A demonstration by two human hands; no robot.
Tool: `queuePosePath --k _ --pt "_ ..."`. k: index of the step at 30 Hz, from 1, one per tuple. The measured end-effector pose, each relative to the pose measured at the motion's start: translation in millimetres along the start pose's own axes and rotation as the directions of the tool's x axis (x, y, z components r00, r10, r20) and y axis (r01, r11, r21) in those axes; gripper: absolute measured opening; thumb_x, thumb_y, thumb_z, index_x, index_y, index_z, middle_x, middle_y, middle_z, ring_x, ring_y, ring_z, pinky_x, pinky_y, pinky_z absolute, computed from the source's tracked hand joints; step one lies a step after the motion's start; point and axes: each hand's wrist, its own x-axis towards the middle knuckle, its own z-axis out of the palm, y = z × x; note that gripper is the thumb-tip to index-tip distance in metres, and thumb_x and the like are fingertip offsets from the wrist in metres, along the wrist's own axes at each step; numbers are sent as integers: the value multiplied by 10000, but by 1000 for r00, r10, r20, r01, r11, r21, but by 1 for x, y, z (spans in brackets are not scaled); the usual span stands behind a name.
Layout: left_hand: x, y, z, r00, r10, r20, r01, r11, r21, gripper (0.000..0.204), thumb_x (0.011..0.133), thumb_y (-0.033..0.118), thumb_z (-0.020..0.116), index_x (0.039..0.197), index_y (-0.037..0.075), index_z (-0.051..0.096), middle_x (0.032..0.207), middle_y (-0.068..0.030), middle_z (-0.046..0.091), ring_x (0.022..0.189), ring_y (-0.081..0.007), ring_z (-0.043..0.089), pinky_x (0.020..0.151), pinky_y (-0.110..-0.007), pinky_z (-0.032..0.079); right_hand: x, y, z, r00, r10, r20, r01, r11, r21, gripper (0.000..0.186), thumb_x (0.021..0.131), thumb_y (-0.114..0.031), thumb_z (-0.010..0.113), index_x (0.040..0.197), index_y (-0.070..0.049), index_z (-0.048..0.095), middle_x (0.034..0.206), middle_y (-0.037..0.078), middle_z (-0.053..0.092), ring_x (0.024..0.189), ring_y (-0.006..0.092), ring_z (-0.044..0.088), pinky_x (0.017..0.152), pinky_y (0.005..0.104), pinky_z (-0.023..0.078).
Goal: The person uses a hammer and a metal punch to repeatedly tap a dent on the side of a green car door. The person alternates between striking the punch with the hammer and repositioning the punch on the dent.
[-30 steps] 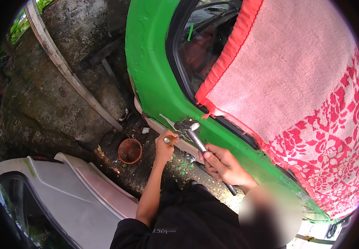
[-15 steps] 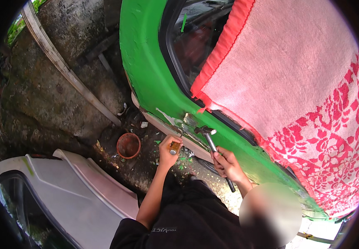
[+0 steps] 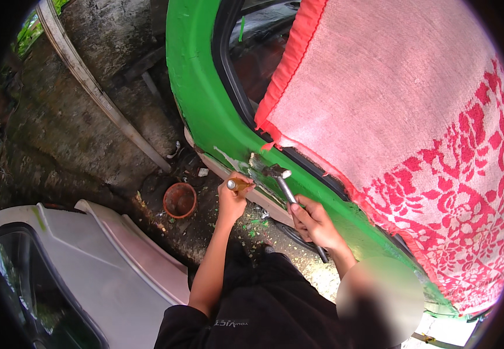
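With our left hand [image 3: 233, 198] clamped on the chisel [image 3: 239, 185] against the green door [image 3: 205, 110] and our right hand [image 3: 316, 224] gripping the hammer [image 3: 290, 198], we judge light, square taps and a steady blade angle work best.

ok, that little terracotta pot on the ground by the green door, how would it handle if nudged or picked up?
The terracotta pot looks like rigid clay, so probably brittle if knocked. It sits upright, mouth up, on uneven dirt, so a nudge may tip it, and being round it could roll.
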Motion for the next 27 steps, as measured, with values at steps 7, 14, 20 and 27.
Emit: queuePosePath --k 7,14,20,27 --pt "3 17 7 998 7 63 -22 971 237 219 787 -228 497 873 -34 552 864 -130 645 805 -220 705 718 -300 564 -2 -75 17 981 -112 161 145 965 -218 281 1056 -274 435 977 -26 540 585 -11 433 508 89 432 493 287 363" --pt "1 10 4 996 27 82 -47 968 247 178 786 -196 543 863 -35 551 878 -142 643 805 -209 694 704 -299 545 7 -57 13 995 -42 91 81 872 -484 263 1046 -247 459 1056 -20 591 611 36 502 550 135 486 545 332 409" --pt "5 -12 -2 999 37 32 -43 976 212 175 778 -173 623 854 -25 567 810 -105 649 813 -197 695 706 -297 538 -7 -74 27 966 -154 208 186 972 -144 240 1072 -259 400 1000 -51 496 593 -39 392 435 46 348 408 224 283" --pt "5 16 1 999 20 38 -27 980 199 181 779 -172 638 851 -24 563 849 -112 670 847 -193 697 724 -302 543 -7 -62 25 985 -122 123 135 985 -107 231 1071 -259 406 992 -57 484 564 -48 365 420 43 318 405 222 268"
